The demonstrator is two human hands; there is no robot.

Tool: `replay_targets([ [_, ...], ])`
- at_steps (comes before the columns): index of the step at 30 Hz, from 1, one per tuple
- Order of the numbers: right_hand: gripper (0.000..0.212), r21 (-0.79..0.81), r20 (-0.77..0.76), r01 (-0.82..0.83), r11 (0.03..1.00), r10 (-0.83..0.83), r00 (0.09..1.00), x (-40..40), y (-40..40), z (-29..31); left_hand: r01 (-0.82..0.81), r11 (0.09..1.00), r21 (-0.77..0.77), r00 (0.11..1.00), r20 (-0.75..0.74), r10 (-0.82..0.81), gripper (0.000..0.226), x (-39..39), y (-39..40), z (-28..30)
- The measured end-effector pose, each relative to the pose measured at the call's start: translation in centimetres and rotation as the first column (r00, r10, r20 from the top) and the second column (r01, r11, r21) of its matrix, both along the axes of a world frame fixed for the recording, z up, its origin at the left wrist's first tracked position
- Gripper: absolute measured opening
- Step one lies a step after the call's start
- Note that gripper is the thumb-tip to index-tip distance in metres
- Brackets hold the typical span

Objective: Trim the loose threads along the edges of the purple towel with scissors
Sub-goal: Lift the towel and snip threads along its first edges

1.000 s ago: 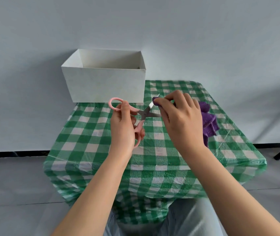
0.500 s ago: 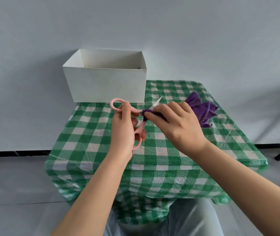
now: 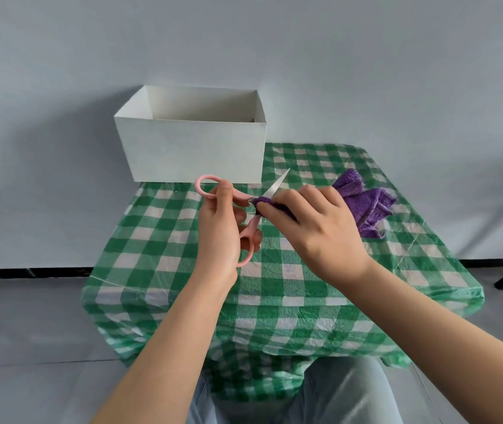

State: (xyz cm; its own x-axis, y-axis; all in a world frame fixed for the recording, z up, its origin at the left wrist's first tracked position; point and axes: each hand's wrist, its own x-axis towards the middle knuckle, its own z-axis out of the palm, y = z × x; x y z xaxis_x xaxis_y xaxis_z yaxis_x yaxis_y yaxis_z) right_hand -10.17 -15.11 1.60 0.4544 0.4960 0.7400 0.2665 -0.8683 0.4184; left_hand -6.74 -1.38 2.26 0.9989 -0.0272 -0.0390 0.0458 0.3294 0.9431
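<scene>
Head view of a seated person trimming a towel over a table draped in a green-and-white checked cloth. At frame centre the left hand grips the pink-handled scissors, with a digit through each of the two loops, one loop standing clear above the knuckles and the other low by the palm; the handles are spread, so the blades are parted, and one bright blade points toward the upper right. The right hand, just right of centre, pinches a bunched edge of the purple towel between curled fingers and thumb and presents that edge at the blades' crotch, presumably to hold the hem taut and bring a stray thread into the cut. The rest of the towel trails in loose folds to the right of that hand, near the table's right side; whether it lies on the cloth or hangs just above it cannot be told. A plain white open-topped box stands at the table's far left corner, upper centre of frame, perhaps for storage or clippings. No brand, label or legible writing appears on any item.
</scene>
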Motion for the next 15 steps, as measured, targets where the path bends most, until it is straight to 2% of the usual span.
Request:
replay_targets([
  [7,0.015,0.085,0.022,0.119,0.989,-0.121,0.992,1.1,-0.9,0.6,0.017,1.000,0.012,0.998,0.056,-0.018,0.037,-0.2,0.1,0.0],
  [9,0.016,0.097,0.044,0.076,0.992,-0.080,0.996,0.6,-0.8,0.7,0.004,1.000,0.003,0.999,0.050,-0.004,0.038,-0.1,0.1,0.2],
  [12,0.022,0.024,0.022,-0.010,1.000,0.009,1.000,-0.3,0.0,0.3,-0.025,1.000,0.001,0.999,0.033,0.025,0.039,-0.1,0.1,0.4],
  [15,0.027,-0.006,-0.005,-0.008,1.000,0.008,1.000,-0.4,0.1,-0.1,-0.015,1.000,-0.009,1.000,0.015,0.015,0.038,-0.2,0.2,0.3],
])
